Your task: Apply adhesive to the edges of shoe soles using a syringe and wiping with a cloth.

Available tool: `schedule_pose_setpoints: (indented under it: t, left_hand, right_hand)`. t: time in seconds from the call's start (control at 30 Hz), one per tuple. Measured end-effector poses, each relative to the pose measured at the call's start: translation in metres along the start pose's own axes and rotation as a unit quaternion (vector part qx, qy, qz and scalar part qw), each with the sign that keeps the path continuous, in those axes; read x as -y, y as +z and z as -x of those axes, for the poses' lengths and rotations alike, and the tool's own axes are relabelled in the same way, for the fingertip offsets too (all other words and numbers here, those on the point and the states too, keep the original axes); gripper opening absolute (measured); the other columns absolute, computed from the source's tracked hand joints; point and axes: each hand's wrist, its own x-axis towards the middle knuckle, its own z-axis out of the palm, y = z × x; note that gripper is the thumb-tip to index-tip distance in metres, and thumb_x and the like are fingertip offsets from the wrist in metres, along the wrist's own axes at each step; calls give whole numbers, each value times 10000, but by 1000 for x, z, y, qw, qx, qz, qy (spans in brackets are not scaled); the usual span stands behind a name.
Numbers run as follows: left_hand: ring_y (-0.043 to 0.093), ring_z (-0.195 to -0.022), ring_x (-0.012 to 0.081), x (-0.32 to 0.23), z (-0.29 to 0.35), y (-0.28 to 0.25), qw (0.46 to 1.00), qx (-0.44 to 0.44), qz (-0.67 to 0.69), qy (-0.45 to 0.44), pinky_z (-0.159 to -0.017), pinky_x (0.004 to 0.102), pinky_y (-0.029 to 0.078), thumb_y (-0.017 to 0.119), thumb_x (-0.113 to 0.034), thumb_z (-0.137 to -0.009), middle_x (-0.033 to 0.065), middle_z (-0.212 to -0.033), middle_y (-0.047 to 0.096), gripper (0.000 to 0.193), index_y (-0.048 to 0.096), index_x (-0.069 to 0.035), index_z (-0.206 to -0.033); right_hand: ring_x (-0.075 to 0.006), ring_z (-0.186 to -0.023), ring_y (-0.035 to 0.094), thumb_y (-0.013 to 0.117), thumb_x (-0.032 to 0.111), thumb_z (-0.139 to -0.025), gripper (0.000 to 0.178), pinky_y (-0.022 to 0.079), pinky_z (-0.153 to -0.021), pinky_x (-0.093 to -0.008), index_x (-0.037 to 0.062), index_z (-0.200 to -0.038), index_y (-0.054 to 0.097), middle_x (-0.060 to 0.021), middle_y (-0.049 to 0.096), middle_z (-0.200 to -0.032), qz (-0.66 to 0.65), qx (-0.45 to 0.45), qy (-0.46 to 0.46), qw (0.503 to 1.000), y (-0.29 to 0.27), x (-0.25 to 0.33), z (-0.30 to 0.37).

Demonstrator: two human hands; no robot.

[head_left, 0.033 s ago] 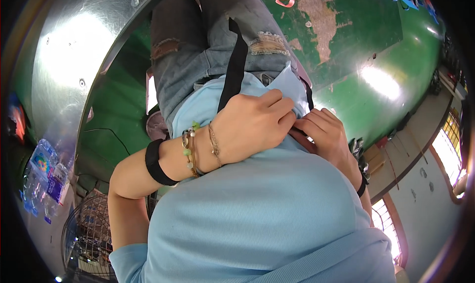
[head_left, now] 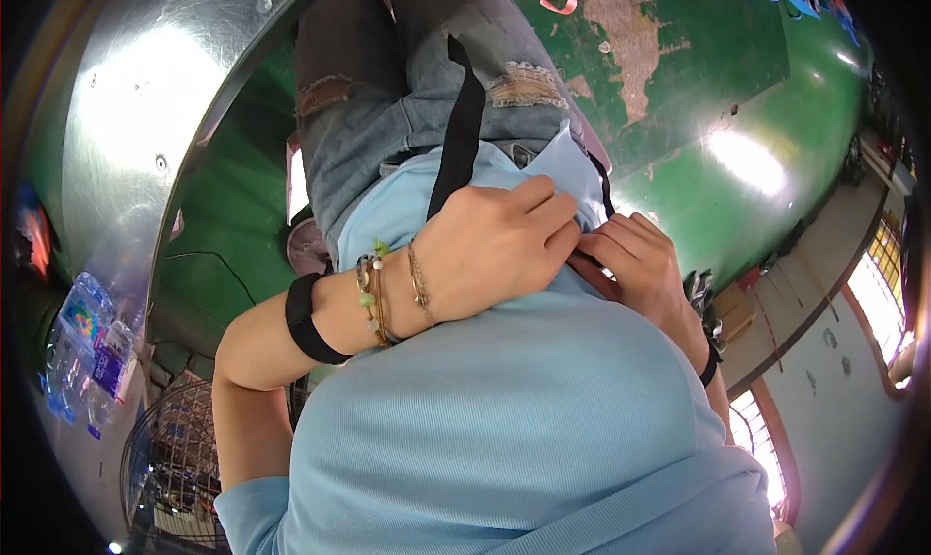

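My left hand (head_left: 506, 235) is closed in front of my belly, knuckles up. A black strap (head_left: 464, 118) comes out from beneath it and lies loose over the jeans, its end by my thigh. My right hand (head_left: 632, 261) meets it from the right, fingers curled and pinched. Something dark, apparently part of the strap, shows between the fingertips, though most of it is hidden. A narrow black strap also runs along my right side to this hand. Both hands rest against the light blue shirt (head_left: 504, 380), whose hem is bunched above the jeans (head_left: 373, 143).
A shiny metal table (head_left: 116, 157) curves along the left, with clear plastic bottles (head_left: 92, 346) by its near end. Below stands a round wire cage (head_left: 175, 448), perhaps a fan. The green floor (head_left: 679, 118) has worn patches. A brown box (head_left: 734, 312) lies at the right.
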Motion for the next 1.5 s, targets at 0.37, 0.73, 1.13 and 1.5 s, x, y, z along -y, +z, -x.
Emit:
schedule_pose_setpoints:
  t: [0.37, 0.73, 1.13, 1.5]
  left_hand:
    - [586, -650, 142, 9, 1, 3, 983, -72, 164, -43, -494, 255, 479, 680, -17, -594, 26, -715, 592, 302, 626, -38, -890]
    - [582, -640, 83, 34, 2, 0, 854, 135, 454, -214, -595, 208, 504, 664, -88, -771, 47, -771, 609, 266, 624, -27, -1027]
    - [619, -657, 100, 35, -14, -15, 799, 270, 477, -248, -605, 211, 515, 612, -126, -835, 70, -739, 651, 160, 657, 11, -904]
    - [621, -612, 220, 24, -24, -13, 961, 194, 196, -12, -541, 305, 491, 623, -70, -692, 64, -653, 625, 207, 626, -43, -897]
  right_hand:
    - [-177, -558, 478, 658, 77, -603, 161, 362, -501, -285, 40, -665, 514, -46, 447, -606, 146, -58, -48, 986, 10, 6, 4]
    - [-205, -570, 496, 670, 70, -653, 135, 393, -505, -313, 38, -695, 545, -57, 473, -615, 40, -37, -5, 999, 18, -1, 3]
    - [-163, -519, 466, 712, 86, -626, 210, 331, -457, -275, 13, -786, 598, -33, 489, -603, 44, -114, -93, 988, 23, -13, 18]
    - [-162, -521, 471, 716, 74, -616, 246, 322, -456, -273, -1, -829, 619, -27, 482, -597, 60, -133, -142, 979, 24, -17, 19]
